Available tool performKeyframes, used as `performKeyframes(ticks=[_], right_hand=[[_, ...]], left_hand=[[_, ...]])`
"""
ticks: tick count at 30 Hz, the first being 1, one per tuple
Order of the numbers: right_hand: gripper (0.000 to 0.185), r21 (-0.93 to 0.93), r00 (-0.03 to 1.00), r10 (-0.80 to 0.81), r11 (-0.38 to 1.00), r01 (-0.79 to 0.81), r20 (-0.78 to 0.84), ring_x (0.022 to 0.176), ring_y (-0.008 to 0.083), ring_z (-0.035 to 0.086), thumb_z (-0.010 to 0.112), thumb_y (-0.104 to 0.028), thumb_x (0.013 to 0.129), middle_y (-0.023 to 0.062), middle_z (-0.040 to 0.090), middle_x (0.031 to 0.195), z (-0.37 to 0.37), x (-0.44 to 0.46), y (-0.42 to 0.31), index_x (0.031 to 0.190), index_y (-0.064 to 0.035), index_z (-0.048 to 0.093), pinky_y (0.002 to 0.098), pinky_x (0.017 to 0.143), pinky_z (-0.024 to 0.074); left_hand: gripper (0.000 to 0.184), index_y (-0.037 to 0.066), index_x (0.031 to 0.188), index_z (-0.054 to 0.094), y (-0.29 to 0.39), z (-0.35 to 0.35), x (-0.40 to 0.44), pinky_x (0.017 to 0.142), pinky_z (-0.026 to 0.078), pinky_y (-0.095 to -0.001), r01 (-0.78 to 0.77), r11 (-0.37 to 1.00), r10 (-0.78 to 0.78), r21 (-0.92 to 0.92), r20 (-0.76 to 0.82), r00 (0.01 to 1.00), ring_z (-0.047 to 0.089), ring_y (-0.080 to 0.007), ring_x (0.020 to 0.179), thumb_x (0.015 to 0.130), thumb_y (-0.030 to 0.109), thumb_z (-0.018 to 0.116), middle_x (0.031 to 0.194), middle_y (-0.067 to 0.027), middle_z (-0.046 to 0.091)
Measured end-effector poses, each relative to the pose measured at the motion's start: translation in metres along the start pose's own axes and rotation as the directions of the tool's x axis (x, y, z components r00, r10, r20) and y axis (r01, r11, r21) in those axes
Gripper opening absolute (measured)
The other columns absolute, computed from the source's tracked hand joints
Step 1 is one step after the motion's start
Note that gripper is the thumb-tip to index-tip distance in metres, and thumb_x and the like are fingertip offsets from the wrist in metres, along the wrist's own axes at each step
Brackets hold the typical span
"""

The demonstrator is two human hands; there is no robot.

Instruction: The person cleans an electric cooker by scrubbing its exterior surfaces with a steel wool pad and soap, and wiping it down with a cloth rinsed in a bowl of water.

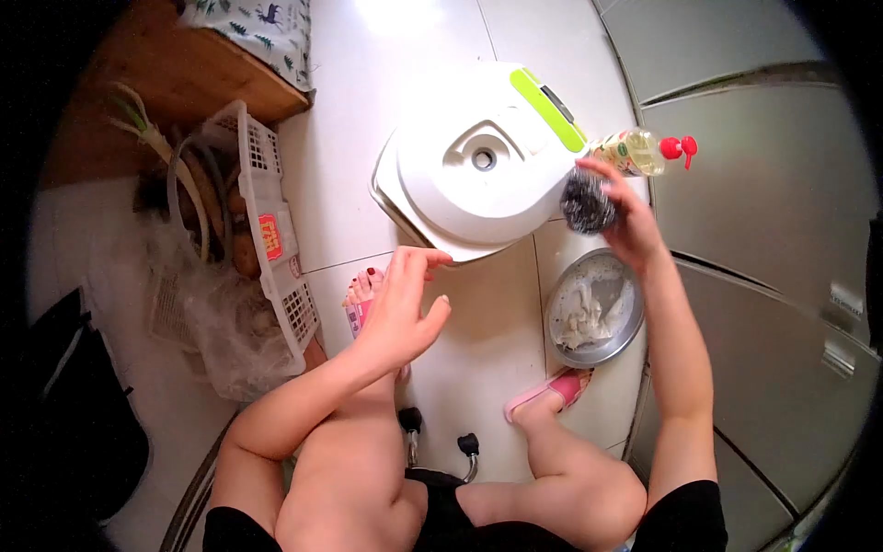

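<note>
Along the floor's [478,345] left: basket [260,198] of produce. Along its right, by the cabinets [736,175]: bottle [640,153], just beside the cooker [441,175]; nearer, bowl [593,352] with pale scraps. In the right hand [635,228]: scrubber [586,202], beside the cooker, pinched in curved fingers [602,167]. At the left hand [397,308]: fingers loosely spread, at the cooker's near corner, contact uncertain.

Basin [595,308] right of basket [276,230], before cupboards [754,184].

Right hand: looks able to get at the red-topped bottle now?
Probably yes: the red-topped bottle sits just beyond the right hand, path unblocked. The dark scrubber in its grip may need putting down first.
</note>
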State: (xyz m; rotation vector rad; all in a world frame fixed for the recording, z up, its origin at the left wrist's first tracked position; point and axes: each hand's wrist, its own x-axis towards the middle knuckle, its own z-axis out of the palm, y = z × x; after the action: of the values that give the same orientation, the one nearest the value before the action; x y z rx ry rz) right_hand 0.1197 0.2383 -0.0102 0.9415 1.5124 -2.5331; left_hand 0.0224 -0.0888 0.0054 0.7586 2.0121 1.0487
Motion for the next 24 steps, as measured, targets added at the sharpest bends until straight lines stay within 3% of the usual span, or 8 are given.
performKeyframes(ticks=[2, 7, 11, 15, 19, 20, 22, 24], right_hand=[[0.052, 0.26, 0.997, 0.054, 0.964, -0.065, 0.051, 0.117, 0.0297, 0.061, 0.048, -0.02, 0.092, 0.0151, 0.054, 0.136, -0.021, -0.028, 0.037, 0.143, -0.0113, 0.047, 0.0535, 0.094, 0.0557], [0.054, 0.746, 0.996, 0.079, 0.665, -0.029, -0.032, 0.12, 0.0301, 0.059, 0.061, -0.037, 0.096, 0.0123, 0.058, 0.132, -0.048, -0.095, 0.101, 0.143, -0.0167, 0.045, 0.0532, 0.09, 0.056], [0.066, 0.743, 0.986, 0.052, 0.664, 0.083, -0.157, 0.107, 0.026, 0.063, 0.079, -0.014, 0.082, 0.0096, 0.062, 0.12, -0.068, -0.123, 0.14, 0.138, -0.0106, 0.045, 0.0495, 0.083, 0.0585], [0.052, 0.435, 0.943, 0.073, 0.897, 0.08, -0.325, 0.102, 0.0313, 0.067, 0.067, -0.003, 0.08, 0.0175, 0.063, 0.113, -0.072, -0.133, 0.121, 0.127, -0.0065, 0.046, 0.0455, 0.08, 0.059], [0.039, 0.465, 0.949, 0.043, 0.878, 0.113, -0.311, 0.087, 0.0251, 0.067, 0.071, -0.01, 0.082, 0.0088, 0.063, 0.095, -0.099, -0.147, 0.122, 0.117, -0.0064, 0.055, 0.0418, 0.083, 0.0573], [0.038, -0.018, 0.894, -0.027, 1.0, 0.022, -0.447, 0.09, 0.0273, 0.066, 0.071, -0.011, 0.081, 0.0096, 0.063, 0.096, -0.106, -0.148, 0.135, 0.115, -0.007, 0.057, 0.0421, 0.085, 0.0558], [0.035, -0.791, 0.788, -0.309, 0.514, -0.332, -0.532, 0.096, 0.0317, 0.065, 0.071, -0.011, 0.079, 0.0112, 0.063, 0.098, -0.114, -0.149, 0.151, 0.113, -0.0084, 0.06, 0.0428, 0.089, 0.0528], [0.038, -0.812, 0.747, -0.411, 0.506, -0.29, -0.523, 0.104, 0.0351, 0.061, 0.073, -0.013, 0.078, 0.0119, 0.062, 0.104, -0.123, -0.149, 0.154, 0.115, -0.0107, 0.063, 0.0429, 0.092, 0.0494]], left_hand=[[0.04, 0.002, 0.122, 0.054, -0.003, 0.004, 0.007, 0.098, 0.045, -0.0373, -0.085, 0.995, 0.087, -0.044, 0.045, 0.995, 0.057, -0.025, 0.106, 0.082, 0.004, 0.06, 0.112, -0.0129, 0.054], [0.032, 0.001, 0.115, 0.058, 0.023, 0.039, 0.026, 0.095, 0.049, -0.0347, -0.162, 0.979, 0.192, -0.124, 0.28, 0.941, 0.061, -0.0232, 0.103, 0.084, -0.003, 0.054, 0.108, -0.0119, 0.058], [0.031, 0.001, 0.112, 0.059, 0.038, 0.07, 0.05, 0.095, 0.051, -0.034, -0.177, 0.979, 0.202, -0.097, 0.426, 0.882, 0.062, -0.0234, 0.103, 0.083, -0.006, 0.054, 0.107, -0.0115, 0.058], [0.033, 0.001, 0.113, 0.059, 0.048, 0.093, 0.076, 0.099, 0.05, -0.036, -0.254, 0.967, 0.24, -0.024, 0.421, 0.875, 0.061, -0.025, 0.107, 0.082, -0.006, 0.053, 0.108, -0.013, 0.058], [0.03, 0.005, 0.111, 0.06, 0.068, 0.1, 0.108, 0.097, 0.047, -0.0383, -0.434, 0.894, 0.379, 0.114, 0.327, 0.866, 0.058, -0.0303, 0.11, 0.083, -0.003, 0.054, 0.109, -0.0141, 0.057], [0.03, 0.005, 0.111, 0.06, 0.071, 0.1, 0.117, 0.097, 0.047, -0.0379, -0.464, 0.874, 0.407, 0.144, 0.307, 0.861, 0.058, -0.0299, 0.11, 0.083, -0.003, 0.054, 0.11, -0.0136, 0.057], [0.03, 0.005, 0.113, 0.06, 0.078, 0.102, 0.135, 0.097, 0.048, -0.0376, -0.427, 0.894, 0.381, 0.134, 0.274, 0.883, 0.059, -0.0293, 0.11, 0.085, -0.003, 0.054, 0.11, -0.0132, 0.058], [0.03, 0.005, 0.114, 0.06, 0.083, 0.109, 0.16, 0.097, 0.048, -0.0369, -0.42, 0.904, 0.391, 0.083, 0.241, 0.888, 0.059, -0.0278, 0.111, 0.086, -0.002, 0.054, 0.112, -0.0125, 0.06]])
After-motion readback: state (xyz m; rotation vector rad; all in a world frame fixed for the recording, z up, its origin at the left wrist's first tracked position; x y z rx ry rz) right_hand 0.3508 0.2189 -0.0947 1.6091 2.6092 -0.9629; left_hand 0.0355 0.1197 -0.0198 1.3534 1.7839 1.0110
